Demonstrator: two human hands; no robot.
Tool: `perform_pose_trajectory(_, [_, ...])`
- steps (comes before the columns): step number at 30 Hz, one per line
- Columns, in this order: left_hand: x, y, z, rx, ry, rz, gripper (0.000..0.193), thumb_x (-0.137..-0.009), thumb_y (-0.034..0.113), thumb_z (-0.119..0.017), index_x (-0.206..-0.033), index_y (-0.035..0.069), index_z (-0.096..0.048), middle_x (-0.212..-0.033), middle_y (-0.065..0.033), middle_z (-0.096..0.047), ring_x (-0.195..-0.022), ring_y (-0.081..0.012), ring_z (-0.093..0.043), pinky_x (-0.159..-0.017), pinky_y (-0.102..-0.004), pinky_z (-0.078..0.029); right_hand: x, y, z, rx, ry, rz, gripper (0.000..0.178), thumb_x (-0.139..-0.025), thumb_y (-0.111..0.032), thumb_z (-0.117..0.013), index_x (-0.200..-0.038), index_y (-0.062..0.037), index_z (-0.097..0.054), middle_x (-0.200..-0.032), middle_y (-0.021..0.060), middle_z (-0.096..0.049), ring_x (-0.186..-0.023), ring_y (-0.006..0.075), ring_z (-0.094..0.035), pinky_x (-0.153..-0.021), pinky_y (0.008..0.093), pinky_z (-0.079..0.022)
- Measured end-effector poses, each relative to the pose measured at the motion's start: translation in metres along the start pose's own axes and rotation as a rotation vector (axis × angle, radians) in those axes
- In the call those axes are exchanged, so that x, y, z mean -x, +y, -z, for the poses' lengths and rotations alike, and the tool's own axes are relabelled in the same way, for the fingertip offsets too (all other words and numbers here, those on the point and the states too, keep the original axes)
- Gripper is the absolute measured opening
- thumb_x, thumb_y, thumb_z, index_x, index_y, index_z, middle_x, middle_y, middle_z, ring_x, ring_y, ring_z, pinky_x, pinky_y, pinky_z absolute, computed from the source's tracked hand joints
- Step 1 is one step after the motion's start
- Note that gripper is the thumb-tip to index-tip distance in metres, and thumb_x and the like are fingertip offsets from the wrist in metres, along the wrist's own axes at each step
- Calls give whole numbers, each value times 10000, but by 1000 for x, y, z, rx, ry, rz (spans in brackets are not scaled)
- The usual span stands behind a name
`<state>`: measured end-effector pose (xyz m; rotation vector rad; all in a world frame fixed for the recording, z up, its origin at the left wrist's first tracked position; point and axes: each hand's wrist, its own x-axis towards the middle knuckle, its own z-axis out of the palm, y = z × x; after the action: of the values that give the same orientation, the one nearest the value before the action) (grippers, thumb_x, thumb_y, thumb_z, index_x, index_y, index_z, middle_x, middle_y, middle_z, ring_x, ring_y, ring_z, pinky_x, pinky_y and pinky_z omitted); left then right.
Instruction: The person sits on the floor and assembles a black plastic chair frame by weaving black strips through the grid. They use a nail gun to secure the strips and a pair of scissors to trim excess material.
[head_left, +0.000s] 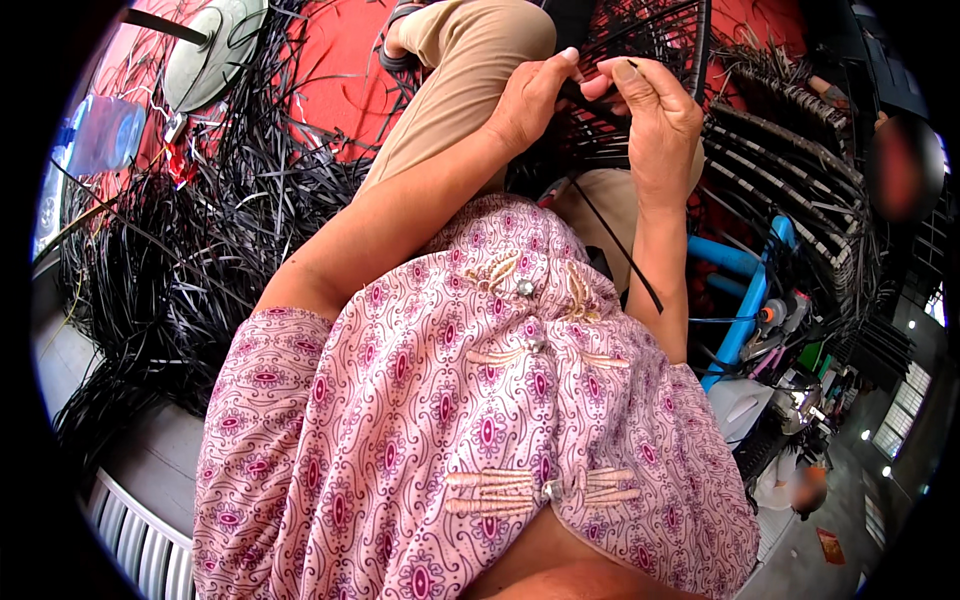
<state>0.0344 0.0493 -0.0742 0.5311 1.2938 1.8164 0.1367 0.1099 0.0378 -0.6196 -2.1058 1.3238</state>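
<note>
Over my lap, my left hand (532,100) and my right hand (660,115) are raised close together, with fingertips nearly meeting. The left thumb and fingers are pinched; whatever lies between them is too small to make out. My right thumb and forefinger are closed too, and a dark bit like the end of a black strip shows at their tips. Just beyond both hands is a black openwork woven piece (660,35) with a curved rim, partly hidden by them. One loose black strip (617,240) hangs down beside my right forearm.
A large tangled heap of black strips (215,235) spreads along the left over a red floor (335,60). A grey-green round base (212,55) stands far left. To the right are a blue plastic frame (745,310), stacked dark woven frames (800,170) and other people.
</note>
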Motion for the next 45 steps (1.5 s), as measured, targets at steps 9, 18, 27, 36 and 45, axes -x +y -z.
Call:
perform_pose_trajectory(9, [2,1,-3,-24,22,1,473,-972,486,-397,-830,81,-597,-722,45,-496,-630,-63,-424,-556,-226,-349,-6,0,-3,-19,36,16,169,-941,-115,-606,-898,16,-703,-740,52,-709,-667,82,-632,-623,221,-491])
perform_pose_trajectory(18, [2,6,-4,8,31,-24,496,-958,496,-437,-777,59,-586,-663,43,-444,-624,-79,-413,-569,-245,-357,-21,10,-3,-28,-17,-11,187,-925,-136,-603,-871,4,-713,-727,52,-715,-626,78,-617,-565,226,-464])
perform_pose_trajectory(27, [-3,0,-1,-23,15,-64,552,-967,476,-415,-783,8,-642,-572,-8,-474,-545,-107,-415,-545,-264,-343,-30,25,4,-82,-8,-153,217,-911,-227,-616,-905,-34,-713,-758,46,-722,-615,85,-634,-550,217,-431])
perform_pose_trajectory(36, [-23,-10,18,240,-78,-103,449,-1011,418,-431,-949,27,-642,-882,-45,-629,-814,-131,-547,-768,-268,-429,-68,99,8,-297,-186,-541,226,-900,-229,-611,-827,-36,-703,-721,78,-692,-544,154,-600,-489,287,-427])
perform_pose_trajectory(45, [-18,28,46,-80,-152,-253,271,-1001,250,-539,-1058,8,-644,-972,-59,-673,-944,-143,-632,-895,-288,-491,-103,140,-9,-42,-395,-596,168,-890,-189,-642,-852,-55,-737,-775,28,-717,-599,96,-595,-522,244,-401])
